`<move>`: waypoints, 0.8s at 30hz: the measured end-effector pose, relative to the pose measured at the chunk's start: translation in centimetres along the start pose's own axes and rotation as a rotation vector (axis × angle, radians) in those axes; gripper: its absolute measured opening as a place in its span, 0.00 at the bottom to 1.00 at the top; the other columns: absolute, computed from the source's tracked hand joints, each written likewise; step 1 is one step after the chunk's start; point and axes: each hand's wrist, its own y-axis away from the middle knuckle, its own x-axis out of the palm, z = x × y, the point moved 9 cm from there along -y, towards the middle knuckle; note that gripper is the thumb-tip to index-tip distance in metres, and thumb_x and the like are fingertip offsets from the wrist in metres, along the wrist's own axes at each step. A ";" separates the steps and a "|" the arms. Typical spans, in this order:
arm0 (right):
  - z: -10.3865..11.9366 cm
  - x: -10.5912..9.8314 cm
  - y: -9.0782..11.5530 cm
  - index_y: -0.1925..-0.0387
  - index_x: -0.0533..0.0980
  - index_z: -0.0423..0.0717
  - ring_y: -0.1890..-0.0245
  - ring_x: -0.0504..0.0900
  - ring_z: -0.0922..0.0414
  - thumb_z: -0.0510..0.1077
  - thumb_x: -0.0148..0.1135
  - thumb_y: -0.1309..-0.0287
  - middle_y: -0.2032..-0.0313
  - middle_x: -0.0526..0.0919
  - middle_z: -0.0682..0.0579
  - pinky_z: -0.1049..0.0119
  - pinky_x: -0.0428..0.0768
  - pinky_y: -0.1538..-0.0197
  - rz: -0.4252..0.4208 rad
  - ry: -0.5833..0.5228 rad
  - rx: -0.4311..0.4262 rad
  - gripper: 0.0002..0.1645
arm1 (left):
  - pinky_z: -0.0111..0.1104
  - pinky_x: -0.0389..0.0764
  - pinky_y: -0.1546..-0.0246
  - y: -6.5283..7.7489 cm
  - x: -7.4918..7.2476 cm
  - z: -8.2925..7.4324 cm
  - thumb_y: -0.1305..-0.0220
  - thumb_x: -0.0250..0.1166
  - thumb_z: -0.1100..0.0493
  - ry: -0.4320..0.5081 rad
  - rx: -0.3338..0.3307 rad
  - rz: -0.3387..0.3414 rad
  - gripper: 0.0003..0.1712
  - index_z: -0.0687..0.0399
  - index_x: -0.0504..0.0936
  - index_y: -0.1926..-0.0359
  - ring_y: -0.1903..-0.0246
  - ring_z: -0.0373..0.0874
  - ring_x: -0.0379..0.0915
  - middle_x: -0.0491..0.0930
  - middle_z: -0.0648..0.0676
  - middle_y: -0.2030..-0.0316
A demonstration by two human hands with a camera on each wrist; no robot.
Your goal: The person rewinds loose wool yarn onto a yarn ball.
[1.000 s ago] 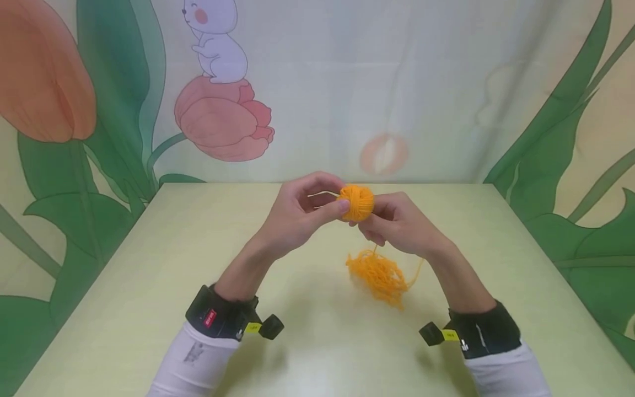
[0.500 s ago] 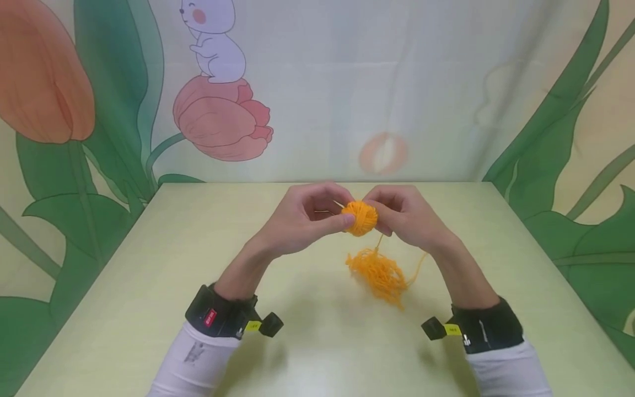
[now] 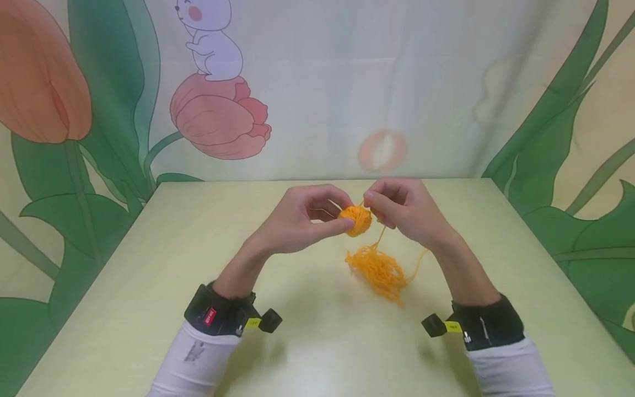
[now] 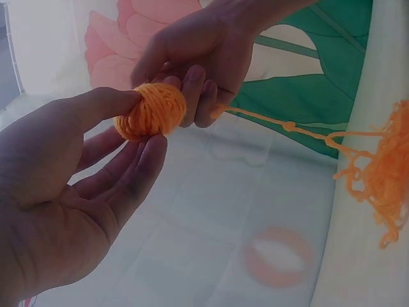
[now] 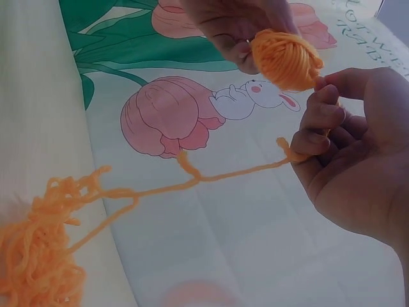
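An orange ball of yarn (image 3: 358, 221) is pinched between the thumb and fingers of my left hand (image 3: 302, 220), above the far part of the table. Close on its right, my right hand (image 3: 404, 212) pinches the yarn strand (image 5: 243, 171) with curled fingers. From that hand the strand runs down to a loose tangled heap of orange yarn (image 3: 379, 270) lying on the table. In the left wrist view, the wound ball (image 4: 153, 112) shows its wraps, and a small knot sits along the strand. Part of the ball is covered by my left fingers.
The pale yellow-green table (image 3: 317, 342) reaches back to a hanging cloth (image 3: 317, 99) printed with tulips and a white rabbit. A black band with a small camera is worn on each wrist. A second loose strand rises from the heap's right side.
The right hand first dips behind the ball, then comes over it and stands slightly apart on its right, holding the strand. The left hand lowers a little and turns the ball.
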 end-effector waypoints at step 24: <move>1.7 1.9 0.5 0.59 0.86 0.42 0.80 0.68 0.54 0.36 0.64 0.20 0.78 0.73 0.53 0.64 0.68 0.77 0.085 0.033 -0.075 0.08 | 0.41 0.96 0.45 0.0 -2.2 0.7 0.27 0.78 0.61 -0.137 -0.053 -0.243 0.11 0.57 0.89 0.48 0.57 0.47 0.94 0.92 0.55 0.52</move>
